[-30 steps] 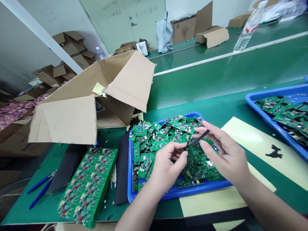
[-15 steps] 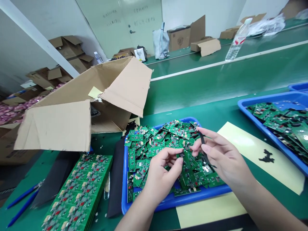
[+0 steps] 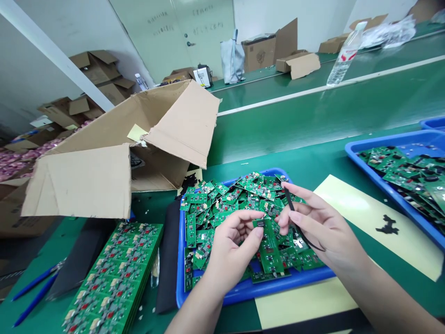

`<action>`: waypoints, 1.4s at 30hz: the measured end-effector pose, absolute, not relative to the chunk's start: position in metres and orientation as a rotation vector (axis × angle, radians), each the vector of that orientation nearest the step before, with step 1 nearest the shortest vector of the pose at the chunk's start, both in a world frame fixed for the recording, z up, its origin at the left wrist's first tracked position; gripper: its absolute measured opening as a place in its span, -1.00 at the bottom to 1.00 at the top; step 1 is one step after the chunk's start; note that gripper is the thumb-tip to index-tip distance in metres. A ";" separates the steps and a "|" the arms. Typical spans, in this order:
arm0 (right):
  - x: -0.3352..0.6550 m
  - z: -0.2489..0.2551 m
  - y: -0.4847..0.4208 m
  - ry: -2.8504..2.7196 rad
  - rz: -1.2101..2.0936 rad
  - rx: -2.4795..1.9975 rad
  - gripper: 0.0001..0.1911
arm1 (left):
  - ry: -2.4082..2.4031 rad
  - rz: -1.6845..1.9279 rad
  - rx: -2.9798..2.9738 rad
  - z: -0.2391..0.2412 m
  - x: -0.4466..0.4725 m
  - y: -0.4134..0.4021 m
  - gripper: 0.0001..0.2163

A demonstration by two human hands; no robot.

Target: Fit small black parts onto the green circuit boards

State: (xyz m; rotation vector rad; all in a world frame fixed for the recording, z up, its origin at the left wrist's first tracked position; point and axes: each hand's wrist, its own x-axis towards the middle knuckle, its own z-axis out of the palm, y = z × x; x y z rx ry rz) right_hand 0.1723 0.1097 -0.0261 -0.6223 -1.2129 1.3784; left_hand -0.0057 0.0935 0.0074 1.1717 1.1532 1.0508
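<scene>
My left hand (image 3: pixel 234 246) pinches a small green circuit board (image 3: pixel 269 250) near its upper end, beside a black part mounted there. Between the thumb and fingers of my right hand (image 3: pixel 316 218) is a thin black strip (image 3: pixel 291 204), which curves down past the palm. Both hands are above a blue tray (image 3: pixel 236 297) heaped with loose green circuit boards (image 3: pixel 225 199). The two hands are close together but apart.
A stack of unsplit board panels (image 3: pixel 114 278) lies left, near blue-handled pliers (image 3: pixel 36 290). Behind it leans an open cardboard box (image 3: pixel 79 181). At right are yellow paper (image 3: pixel 347 204) with black scraps (image 3: pixel 387 226) and another blue tray (image 3: pixel 354 155) of boards. A water bottle (image 3: pixel 347 55) stands behind.
The board in my left hand has turned so its face shows more clearly. My right hand has shifted slightly, and its black strip now shows as a longer curve.
</scene>
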 end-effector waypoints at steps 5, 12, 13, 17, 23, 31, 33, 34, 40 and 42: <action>0.173 -0.025 0.109 -1.181 1.432 -0.675 -0.59 | 1.122 1.057 1.138 0.008 -0.006 0.095 -0.85; 0.170 -0.024 0.106 -1.207 1.403 -0.733 -0.55 | 1.106 1.045 1.139 0.005 -0.006 0.095 -0.84; 0.169 -0.025 0.105 -1.244 1.333 -0.759 -0.51 | 1.109 1.032 1.140 0.005 -0.005 0.095 -0.83; 0.166 -0.030 0.100 -1.434 1.054 -0.906 -0.41 | 1.119 0.953 1.144 0.003 -0.004 0.095 -0.78; 0.167 -0.032 0.101 -1.571 0.968 -0.942 -0.41 | 1.083 0.913 1.176 -0.003 -0.004 0.094 -0.68; 0.164 -0.030 0.109 -1.659 0.906 -0.837 -0.41 | 1.192 0.946 1.227 -0.003 -0.005 0.098 -0.69; 0.164 -0.028 0.111 -1.704 0.839 -0.831 -0.46 | 1.275 0.988 1.199 0.000 -0.003 0.098 -0.68; 0.164 -0.027 0.111 -1.723 0.803 -0.825 -0.48 | 1.316 1.005 1.182 0.001 -0.001 0.098 -0.67; 0.156 -0.015 0.102 -1.782 0.499 -0.825 -0.51 | 1.501 1.097 1.355 0.002 0.005 0.097 -0.67; 0.157 -0.011 0.096 -1.762 0.426 -0.820 -0.52 | 1.541 1.141 1.429 -0.001 0.004 0.098 -0.69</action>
